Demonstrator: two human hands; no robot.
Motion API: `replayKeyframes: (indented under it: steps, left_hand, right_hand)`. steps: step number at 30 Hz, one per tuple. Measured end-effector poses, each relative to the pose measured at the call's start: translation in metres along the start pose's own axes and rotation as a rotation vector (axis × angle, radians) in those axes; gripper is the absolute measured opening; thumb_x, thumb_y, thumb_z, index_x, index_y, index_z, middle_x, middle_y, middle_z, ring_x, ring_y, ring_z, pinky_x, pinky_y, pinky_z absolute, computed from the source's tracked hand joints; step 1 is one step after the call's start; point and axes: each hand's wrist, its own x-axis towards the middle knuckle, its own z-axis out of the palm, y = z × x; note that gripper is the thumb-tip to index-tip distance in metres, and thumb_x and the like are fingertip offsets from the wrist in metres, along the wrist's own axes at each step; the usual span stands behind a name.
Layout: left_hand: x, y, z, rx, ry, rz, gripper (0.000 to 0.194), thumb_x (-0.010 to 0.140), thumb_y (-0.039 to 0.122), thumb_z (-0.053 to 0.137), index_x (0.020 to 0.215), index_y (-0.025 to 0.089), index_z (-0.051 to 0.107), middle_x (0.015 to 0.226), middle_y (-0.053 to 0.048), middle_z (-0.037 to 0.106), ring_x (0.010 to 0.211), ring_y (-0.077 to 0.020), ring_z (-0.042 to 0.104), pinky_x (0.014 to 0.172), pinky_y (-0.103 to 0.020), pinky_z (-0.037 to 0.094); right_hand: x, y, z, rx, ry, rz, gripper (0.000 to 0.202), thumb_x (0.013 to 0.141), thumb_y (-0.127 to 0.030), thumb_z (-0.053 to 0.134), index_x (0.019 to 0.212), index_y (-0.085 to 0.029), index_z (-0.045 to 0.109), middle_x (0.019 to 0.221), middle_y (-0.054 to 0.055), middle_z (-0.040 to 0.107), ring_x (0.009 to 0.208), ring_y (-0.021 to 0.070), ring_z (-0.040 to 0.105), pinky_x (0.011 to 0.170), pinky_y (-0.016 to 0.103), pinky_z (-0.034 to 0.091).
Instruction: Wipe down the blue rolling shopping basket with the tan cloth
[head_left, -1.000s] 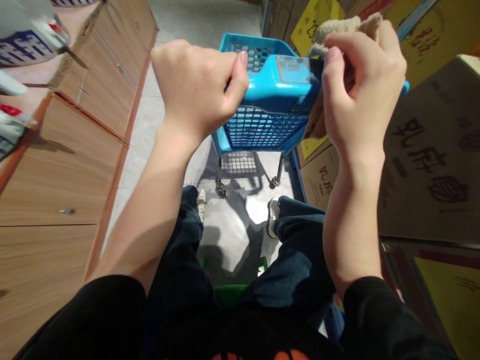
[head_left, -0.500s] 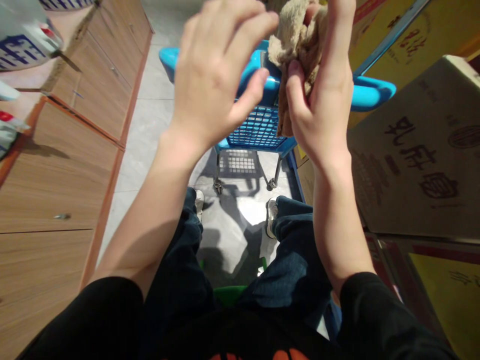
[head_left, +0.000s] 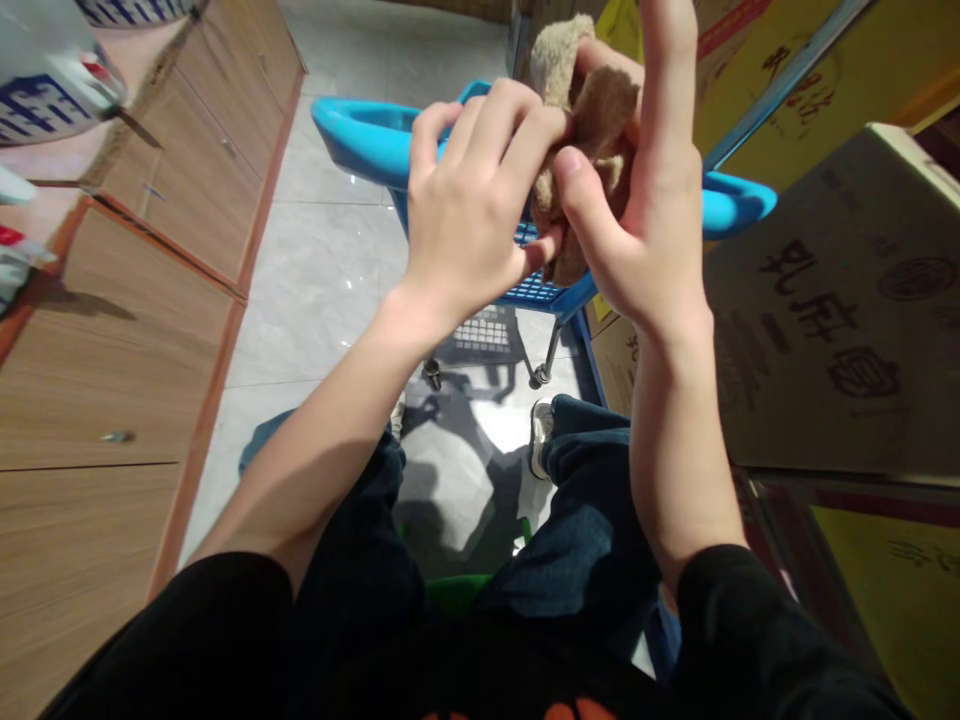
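A crumpled brown cloth (head_left: 604, 108), fuzzy like a towel, is bunched between both hands above a blue shopping cart (head_left: 364, 140). My right hand (head_left: 656, 225) grips it from the right, the thumb pressed on its near side and one finger stretched out upward. From the left, my left hand (head_left: 476, 200) pinches the cloth's edge, its fingers curled and the thumb underneath. The cloth partly hides the fingertips of both hands. Behind the hands, the cart's upper part is largely covered.
Wooden cabinets (head_left: 112, 330) line the left side, with a clear plastic jug (head_left: 56, 75) on top. Cardboard boxes (head_left: 840, 320) are stacked close on the right. Grey tiled floor (head_left: 330, 260) shows between them. My jeans-clad legs (head_left: 577, 520) are below.
My left hand has moved right and slightly down, from beside the cloth to gripping its edge. The right hand still holds the cloth, which has folded into a different shape.
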Motion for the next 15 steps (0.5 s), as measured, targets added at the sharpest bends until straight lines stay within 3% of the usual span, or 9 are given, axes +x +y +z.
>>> replayKeyframes:
  steps: [3, 7, 12, 15]
  left_hand:
    - [0.002, 0.001, -0.002, -0.006, 0.023, -0.025, 0.023, 0.079, 0.027, 0.062, 0.102, 0.027, 0.064, 0.112, -0.011, 0.069, 0.106, -0.0356, 0.064, 0.095, -0.051, 0.044]
    - [0.007, -0.007, -0.007, -0.028, 0.014, -0.031, 0.026, 0.078, 0.023, 0.061, 0.103, 0.029, 0.064, 0.109, -0.01, 0.067, 0.102, -0.0349, 0.063, 0.088, -0.047, 0.046]
    - [0.016, -0.022, -0.006, -0.1, -0.074, -0.031, 0.051, 0.082, 0.027, 0.062, 0.133, 0.031, 0.062, 0.122, -0.008, 0.065, 0.104, -0.0331, 0.061, 0.078, -0.044, 0.044]
    - [0.027, -0.03, 0.0, -0.146, -0.113, -0.057, 0.054, 0.088, 0.041, 0.063, 0.142, 0.038, 0.06, 0.119, -0.006, 0.065, 0.107, -0.0326, 0.057, 0.073, -0.043, 0.039]
  right_hand:
    - [0.003, 0.007, 0.01, -0.043, 0.089, -0.054, 0.057, 0.103, -0.048, 0.042, 0.157, -0.03, 0.037, 0.16, 0.009, 0.045, 0.142, 0.0334, 0.047, 0.106, 0.048, 0.048]
    - [0.005, 0.011, 0.024, -0.159, 0.094, -0.006, 0.049, 0.104, -0.046, 0.037, 0.148, -0.028, 0.047, 0.144, 0.011, 0.06, 0.133, 0.0315, 0.054, 0.107, 0.047, 0.045]
    - [0.008, 0.015, 0.034, -0.204, 0.099, 0.029, 0.044, 0.103, -0.053, 0.033, 0.132, -0.03, 0.057, 0.129, 0.007, 0.07, 0.124, 0.0277, 0.057, 0.106, 0.046, 0.041]
    - [0.016, 0.022, 0.037, -0.205, 0.075, 0.062, 0.042, 0.101, -0.058, 0.033, 0.125, -0.035, 0.059, 0.122, 0.003, 0.072, 0.119, 0.0269, 0.056, 0.103, 0.047, 0.04]
